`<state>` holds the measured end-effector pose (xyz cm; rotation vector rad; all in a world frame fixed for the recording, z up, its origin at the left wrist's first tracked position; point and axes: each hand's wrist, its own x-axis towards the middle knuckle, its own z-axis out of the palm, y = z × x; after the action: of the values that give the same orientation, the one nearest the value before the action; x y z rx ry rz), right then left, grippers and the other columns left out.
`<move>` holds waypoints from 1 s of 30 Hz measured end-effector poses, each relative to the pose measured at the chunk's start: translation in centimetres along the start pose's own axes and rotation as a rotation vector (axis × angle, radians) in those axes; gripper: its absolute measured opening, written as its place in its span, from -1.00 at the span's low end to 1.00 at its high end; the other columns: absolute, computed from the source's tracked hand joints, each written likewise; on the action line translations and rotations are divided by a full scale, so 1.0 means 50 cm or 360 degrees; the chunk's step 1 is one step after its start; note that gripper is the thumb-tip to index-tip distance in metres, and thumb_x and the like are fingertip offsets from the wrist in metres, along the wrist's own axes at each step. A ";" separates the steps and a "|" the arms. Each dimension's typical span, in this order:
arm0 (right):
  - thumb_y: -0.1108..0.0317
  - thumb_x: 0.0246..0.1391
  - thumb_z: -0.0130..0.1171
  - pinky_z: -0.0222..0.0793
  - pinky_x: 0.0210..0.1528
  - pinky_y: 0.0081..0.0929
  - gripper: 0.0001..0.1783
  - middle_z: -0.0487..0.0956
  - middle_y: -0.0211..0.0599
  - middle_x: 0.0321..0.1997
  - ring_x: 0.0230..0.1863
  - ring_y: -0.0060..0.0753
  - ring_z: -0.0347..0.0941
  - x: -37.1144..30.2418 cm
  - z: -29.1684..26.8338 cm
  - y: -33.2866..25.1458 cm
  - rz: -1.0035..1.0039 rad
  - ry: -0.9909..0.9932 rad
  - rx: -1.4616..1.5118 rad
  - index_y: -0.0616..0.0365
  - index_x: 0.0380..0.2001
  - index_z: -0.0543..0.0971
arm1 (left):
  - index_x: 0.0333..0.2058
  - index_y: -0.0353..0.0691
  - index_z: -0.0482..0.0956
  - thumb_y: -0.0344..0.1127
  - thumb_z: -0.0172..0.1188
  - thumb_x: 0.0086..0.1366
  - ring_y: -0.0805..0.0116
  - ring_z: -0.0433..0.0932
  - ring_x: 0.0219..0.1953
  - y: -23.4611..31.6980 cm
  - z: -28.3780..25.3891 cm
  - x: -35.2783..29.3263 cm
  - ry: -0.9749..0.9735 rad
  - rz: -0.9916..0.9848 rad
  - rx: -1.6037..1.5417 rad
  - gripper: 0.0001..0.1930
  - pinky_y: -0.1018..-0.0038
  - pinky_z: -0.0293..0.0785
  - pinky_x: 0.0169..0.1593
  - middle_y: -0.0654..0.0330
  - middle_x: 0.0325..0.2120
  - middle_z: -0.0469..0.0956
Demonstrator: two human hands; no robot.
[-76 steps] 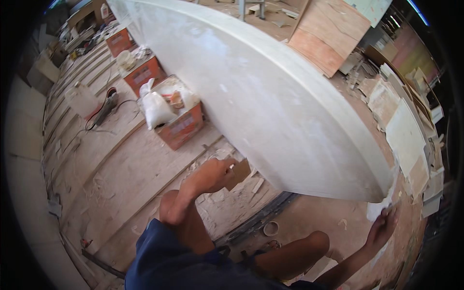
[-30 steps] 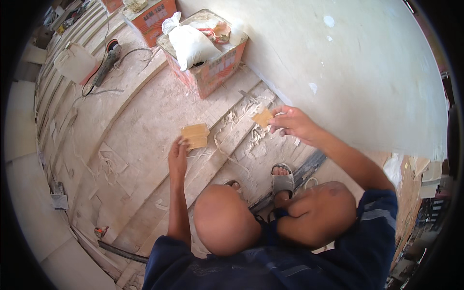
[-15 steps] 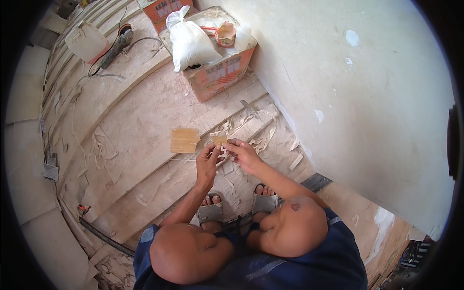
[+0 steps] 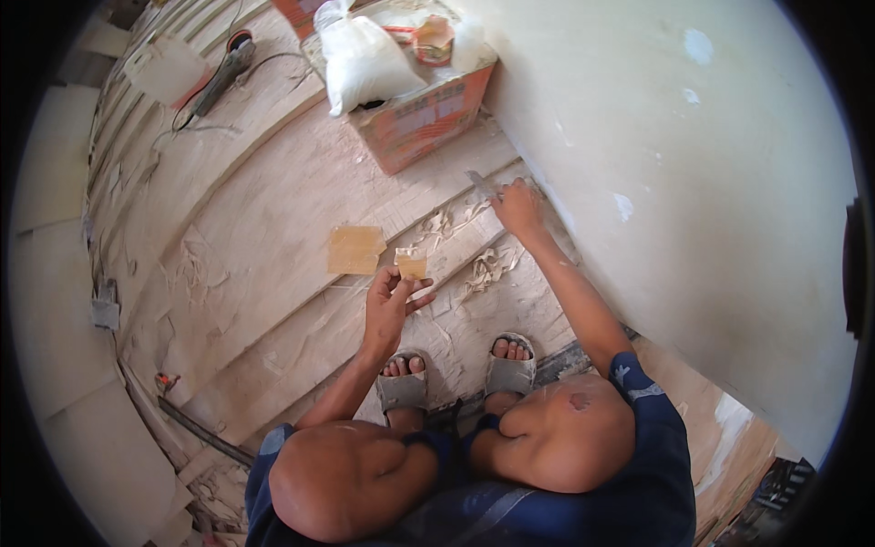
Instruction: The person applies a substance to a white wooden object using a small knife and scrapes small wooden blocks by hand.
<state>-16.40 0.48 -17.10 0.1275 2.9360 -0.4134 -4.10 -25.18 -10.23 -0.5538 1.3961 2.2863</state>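
Note:
A small yellow-brown piece of thin sheet [image 4: 412, 263] is pinched between the thumb and fingers of my left hand [image 4: 390, 296], its other fingers spread. On the floor just beyond lies a larger flat piece of the same colour [image 4: 355, 251]. My right hand [image 4: 519, 211] is stretched out to the far right, close to the wall, with its fingers closed at the near end of a flat grey metal blade [image 4: 479, 186]. The fingers hide that end, so its kind of handle does not show. Pale peeled strips [image 4: 488, 269] lie between my hands.
An orange and white box [image 4: 424, 118] carries a white plastic bag [image 4: 365, 59] and an open can [image 4: 433, 41]. A power tool [image 4: 223, 80] with a cord lies by a whitish jerrycan [image 4: 169, 68]. A patched wall [image 4: 656, 201] borders the right side.
My right hand has left the small piece and moved away to the grey blade, closing on its near end. My left hand keeps the piece. The view has shifted slightly.

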 end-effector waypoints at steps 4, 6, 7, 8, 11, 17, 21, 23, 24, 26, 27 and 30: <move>0.23 0.00 0.16 0.37 -0.14 -0.12 -0.74 0.47 0.01 -0.22 -0.17 0.00 0.46 0.007 0.012 0.005 -0.0077 0.0080 0.0128 0.20 -0.34 0.58 | -0.14 -0.28 0.34 -0.43 -0.06 0.31 0.23 0.52 -0.14 0.013 -0.013 -0.013 -0.0067 0.0022 0.0010 -0.84 0.30 0.57 -0.12 0.13 -0.20 0.45; 0.24 0.02 0.14 0.39 -0.17 -0.09 -0.74 0.49 -0.02 -0.22 -0.19 -0.02 0.48 0.009 0.010 0.016 -0.0169 0.0142 0.0190 0.22 -0.32 0.52 | -0.13 -0.29 0.34 -0.43 -0.06 0.31 0.24 0.52 -0.15 0.019 -0.009 -0.015 -0.0089 0.0043 0.0022 -0.83 0.31 0.56 -0.12 0.13 -0.20 0.45; 0.25 0.05 0.12 0.40 -0.21 -0.13 -0.75 0.51 -0.04 -0.27 -0.23 -0.05 0.50 0.006 0.008 0.020 -0.0148 0.0182 0.0271 0.21 -0.29 0.50 | -0.12 -0.28 0.34 -0.43 -0.06 0.31 0.25 0.52 -0.15 0.023 -0.002 -0.017 -0.0089 0.0047 0.0027 -0.82 0.31 0.56 -0.12 0.13 -0.20 0.45; 0.26 0.07 0.09 0.41 -0.26 -0.17 -0.76 0.53 -0.06 -0.32 -0.28 -0.09 0.52 -0.002 0.004 0.030 -0.0123 0.0225 0.0350 0.21 -0.27 0.48 | -0.11 -0.28 0.34 -0.43 -0.06 0.31 0.25 0.52 -0.16 0.027 0.007 -0.016 -0.0095 0.0049 0.0033 -0.81 0.31 0.56 -0.12 0.13 -0.20 0.45; 0.30 0.14 0.01 0.41 -0.38 -0.35 -0.80 0.57 -0.12 -0.45 -0.42 -0.26 0.53 -0.072 -0.032 -0.035 -0.0067 0.0096 0.1010 0.18 -0.23 0.43 | -0.11 -0.28 0.35 -0.43 -0.07 0.31 0.28 0.52 -0.18 0.042 -0.001 -0.025 -0.0049 0.0033 -0.0033 -0.81 0.31 0.56 -0.12 0.15 -0.21 0.45; 0.42 0.23 -0.13 0.32 -0.47 -0.62 -0.79 0.56 -0.23 -0.44 -0.53 -0.62 0.39 -0.233 -0.085 -0.123 -0.0363 0.0113 0.1327 0.24 -0.14 0.44 | -0.11 -0.28 0.35 -0.44 -0.07 0.31 0.35 0.50 -0.20 0.045 -0.010 -0.043 -0.0012 0.0032 -0.0075 -0.81 0.35 0.54 -0.10 0.16 -0.20 0.46; 0.59 0.09 0.00 0.40 -0.37 -0.56 -0.72 0.56 -0.13 -0.32 -0.45 -0.42 0.47 -0.284 -0.109 -0.115 -0.0835 0.0464 0.1113 0.27 -0.10 0.49 | -0.10 -0.28 0.34 -0.44 -0.07 0.31 0.37 0.50 -0.21 0.038 0.012 -0.049 -0.0079 -0.0022 -0.0208 -0.80 0.37 0.50 -0.06 0.16 -0.22 0.47; 0.65 0.00 0.05 0.43 -0.33 -0.51 -0.65 0.55 -0.10 -0.25 -0.37 -0.29 0.49 -0.301 -0.108 -0.116 -0.1022 0.0559 0.1029 0.24 -0.09 0.51 | -0.10 -0.28 0.34 -0.45 -0.07 0.31 0.38 0.50 -0.21 0.033 0.011 -0.053 -0.0072 -0.0051 -0.0226 -0.80 0.37 0.49 -0.05 0.16 -0.23 0.47; 0.67 -0.06 0.08 0.44 -0.30 -0.47 -0.60 0.53 -0.09 -0.22 -0.31 -0.21 0.50 -0.311 -0.108 -0.120 -0.1051 0.0526 0.1041 0.21 -0.08 0.52 | -0.08 -0.31 0.34 -0.44 -0.06 0.32 0.38 0.50 -0.21 0.030 0.004 -0.055 -0.0086 -0.0044 -0.0247 -0.79 0.40 0.50 -0.07 0.15 -0.22 0.47; 0.70 -0.12 0.11 0.46 -0.28 -0.42 -0.54 0.52 -0.08 -0.18 -0.26 -0.14 0.51 -0.329 -0.103 -0.128 -0.1073 0.0428 0.1082 0.18 -0.07 0.53 | -0.06 -0.37 0.33 -0.42 -0.05 0.33 0.40 0.51 -0.20 0.021 -0.008 -0.057 -0.0117 -0.0030 -0.0289 -0.76 0.45 0.52 -0.10 0.12 -0.20 0.46; 0.70 -0.13 0.11 0.47 -0.28 -0.42 -0.53 0.51 -0.08 -0.17 -0.26 -0.14 0.51 -0.336 -0.100 -0.134 -0.1064 0.0368 0.1110 0.18 -0.06 0.52 | -0.06 -0.36 0.33 -0.42 -0.05 0.33 0.41 0.51 -0.20 0.023 -0.009 -0.058 -0.0119 -0.0020 -0.0290 -0.76 0.47 0.51 -0.11 0.13 -0.21 0.47; 0.71 -0.14 0.12 0.47 -0.28 -0.41 -0.52 0.50 -0.08 -0.17 -0.26 -0.14 0.51 -0.343 -0.082 -0.150 -0.1129 0.0309 0.1168 0.20 -0.05 0.52 | -0.06 -0.32 0.33 -0.44 -0.06 0.33 0.44 0.51 -0.21 0.028 -0.010 -0.062 -0.0133 0.0016 -0.0275 -0.77 0.48 0.47 -0.14 0.15 -0.23 0.51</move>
<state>-1.02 -6.58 -8.06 -0.8387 2.7440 -1.6262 -2.17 -26.62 -7.75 -0.4978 1.1723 2.4237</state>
